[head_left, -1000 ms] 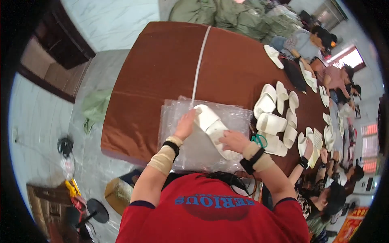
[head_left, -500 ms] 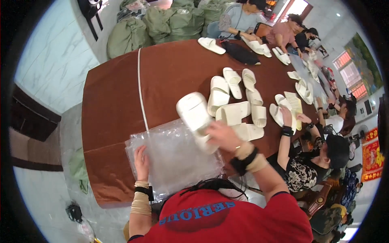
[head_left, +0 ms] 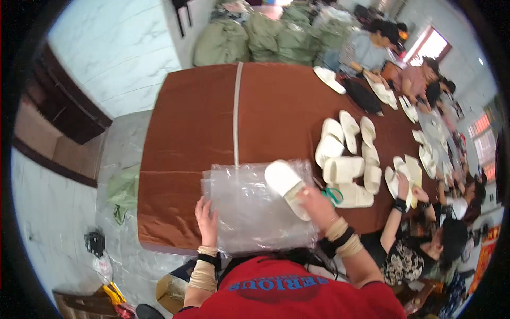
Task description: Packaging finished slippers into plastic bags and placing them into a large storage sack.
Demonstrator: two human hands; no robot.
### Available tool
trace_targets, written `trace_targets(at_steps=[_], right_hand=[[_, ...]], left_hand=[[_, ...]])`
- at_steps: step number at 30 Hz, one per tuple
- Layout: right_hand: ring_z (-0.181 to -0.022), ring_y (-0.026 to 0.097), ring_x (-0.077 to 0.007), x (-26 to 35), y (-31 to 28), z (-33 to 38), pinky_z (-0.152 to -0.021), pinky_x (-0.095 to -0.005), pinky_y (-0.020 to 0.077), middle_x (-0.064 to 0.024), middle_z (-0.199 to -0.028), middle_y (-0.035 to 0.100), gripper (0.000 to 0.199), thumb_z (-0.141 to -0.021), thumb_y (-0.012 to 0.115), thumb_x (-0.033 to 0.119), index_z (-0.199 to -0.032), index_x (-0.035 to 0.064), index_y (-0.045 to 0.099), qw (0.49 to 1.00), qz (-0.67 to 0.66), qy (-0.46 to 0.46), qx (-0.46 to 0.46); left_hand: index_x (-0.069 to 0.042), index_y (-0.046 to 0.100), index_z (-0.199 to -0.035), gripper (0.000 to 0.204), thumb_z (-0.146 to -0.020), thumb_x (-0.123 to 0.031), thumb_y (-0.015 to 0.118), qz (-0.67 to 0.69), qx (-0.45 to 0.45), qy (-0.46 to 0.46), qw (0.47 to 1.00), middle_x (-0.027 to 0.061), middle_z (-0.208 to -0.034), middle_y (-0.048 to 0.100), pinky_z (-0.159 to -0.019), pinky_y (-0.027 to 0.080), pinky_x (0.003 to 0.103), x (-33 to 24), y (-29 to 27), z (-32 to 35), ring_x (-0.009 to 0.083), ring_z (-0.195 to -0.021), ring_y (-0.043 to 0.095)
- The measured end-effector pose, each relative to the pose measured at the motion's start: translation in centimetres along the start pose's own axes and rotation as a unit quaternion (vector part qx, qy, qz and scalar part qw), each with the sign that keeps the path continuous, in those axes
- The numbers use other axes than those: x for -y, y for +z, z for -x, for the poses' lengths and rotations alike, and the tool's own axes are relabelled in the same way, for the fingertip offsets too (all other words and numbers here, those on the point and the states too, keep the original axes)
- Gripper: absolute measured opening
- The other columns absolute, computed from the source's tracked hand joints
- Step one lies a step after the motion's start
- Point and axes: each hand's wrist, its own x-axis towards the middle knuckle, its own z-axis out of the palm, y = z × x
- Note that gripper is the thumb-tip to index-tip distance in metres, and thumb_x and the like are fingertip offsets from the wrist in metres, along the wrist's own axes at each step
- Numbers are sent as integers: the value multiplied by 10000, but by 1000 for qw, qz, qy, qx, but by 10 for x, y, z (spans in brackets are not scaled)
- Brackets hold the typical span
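Observation:
My right hand [head_left: 317, 208] grips a white slipper [head_left: 283, 179] by its strap end, above the right part of a stack of clear plastic bags [head_left: 244, 212]. Whether the slipper touches the plastic I cannot tell. At the stack's left edge lies my left hand [head_left: 206, 220], its fingers stretched out and touching the plastic. Just right of my right hand, green scissor handles [head_left: 333, 196] stick out beside a group of white slippers [head_left: 343, 170]. Both my wrists wear tan wraps and black bands.
A brown cloth [head_left: 196, 117] covers the table, crossed by a pale strip [head_left: 237, 117]. To the right, a co-worker [head_left: 411, 255] handles slippers; more people sit along the far right side. Green sacks [head_left: 223, 42] are piled behind. A black pouch [head_left: 362, 97] lies at the far right.
My head view has turned, so the table sits further right. The held slipper has come nearer the bags and my body. Green scissor handles now show beside the slippers.

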Motion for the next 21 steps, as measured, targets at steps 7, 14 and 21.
trace_targets(at_steps=[7,14,21], right_hand=[[-1116,590,-273,150,101,-19,-920,-405,495,-142,-1221,596,377,-957,541,176,-1307,40,497,758,-557,-13,339],[-1090,612,-300,218,138,16,-849,-503,554,-128,-1203,624,392,-1027,365,310,-1286,60,519,300,-679,253,621],[-1095,613,-232,272,163,32,-878,-444,551,-87,-1229,615,365,-1030,409,289,-1292,66,528,333,-597,207,700]], left_hand=[[10,614,-1178,252,-979,-104,508,487,5,-133,863,66,-1123,647,-965,447,299,-116,-55,-11,161,-1085,586],[-17,637,-1071,171,-950,-101,552,290,-175,-115,934,78,-977,668,-807,510,313,-76,-77,42,187,-908,647],[-36,639,-1086,189,-909,-71,584,33,-92,-107,989,112,-924,680,-767,528,318,-8,-124,133,217,-860,673]])
